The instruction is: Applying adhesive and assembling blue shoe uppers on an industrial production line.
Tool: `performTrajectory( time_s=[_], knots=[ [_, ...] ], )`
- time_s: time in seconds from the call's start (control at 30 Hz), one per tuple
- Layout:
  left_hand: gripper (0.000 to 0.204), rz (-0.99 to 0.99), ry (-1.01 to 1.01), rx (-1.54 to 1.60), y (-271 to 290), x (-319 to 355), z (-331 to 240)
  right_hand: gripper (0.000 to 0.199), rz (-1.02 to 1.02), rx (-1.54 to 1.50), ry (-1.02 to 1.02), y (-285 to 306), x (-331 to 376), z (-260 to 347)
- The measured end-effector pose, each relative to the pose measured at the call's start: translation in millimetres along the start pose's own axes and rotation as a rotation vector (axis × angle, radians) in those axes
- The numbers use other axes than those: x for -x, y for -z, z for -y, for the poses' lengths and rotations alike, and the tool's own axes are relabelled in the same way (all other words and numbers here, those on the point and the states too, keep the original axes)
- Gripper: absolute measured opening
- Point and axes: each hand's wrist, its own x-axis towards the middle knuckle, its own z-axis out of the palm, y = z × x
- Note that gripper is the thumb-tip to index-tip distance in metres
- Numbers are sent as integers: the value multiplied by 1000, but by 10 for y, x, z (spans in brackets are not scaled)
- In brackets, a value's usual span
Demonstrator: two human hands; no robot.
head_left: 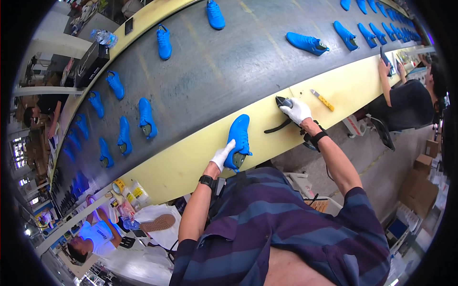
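Note:
In my left hand [223, 156], in a white glove, is a blue sneaker [239, 133], its toe pointing away from me and its dark green inside opening toward me. The fingers wrap its left side over the cream table edge [181, 174]. My right hand [298, 111], gloved too, closes on a dark grey and black handheld tool [284, 102] whose exact kind I cannot make out. A black strap or cord [277, 127] lies on the ledge beside that wrist. Right of this hand lies a yellow utility knife [324, 101].
Beyond the ledge runs a dark conveyor belt [229, 62] carrying many blue sneakers, such as one lone sneaker [307, 43]. A roll of yellow tape [118, 186] sits at the left end. Co-workers sit at the right [405, 105] and lower left [98, 236]. Cardboard boxes [417, 190] stand at the right.

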Motion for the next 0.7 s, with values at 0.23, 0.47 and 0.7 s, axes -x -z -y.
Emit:
performTrajectory(
  time_s=[0.23, 0.47, 0.7],
  knots=[
    [81, 14, 88, -115, 145, -31, -236, 48, 316, 25, 142, 99, 366, 1012],
    [76, -35, 67, -147, 164, 13, -403, 55, 556, -114, 166, -477, -46, 1559],
    [84, -17, 93, -173, 316, 5, -309, 56, 614, 4, 182, -576, -79, 1699]
  ],
)
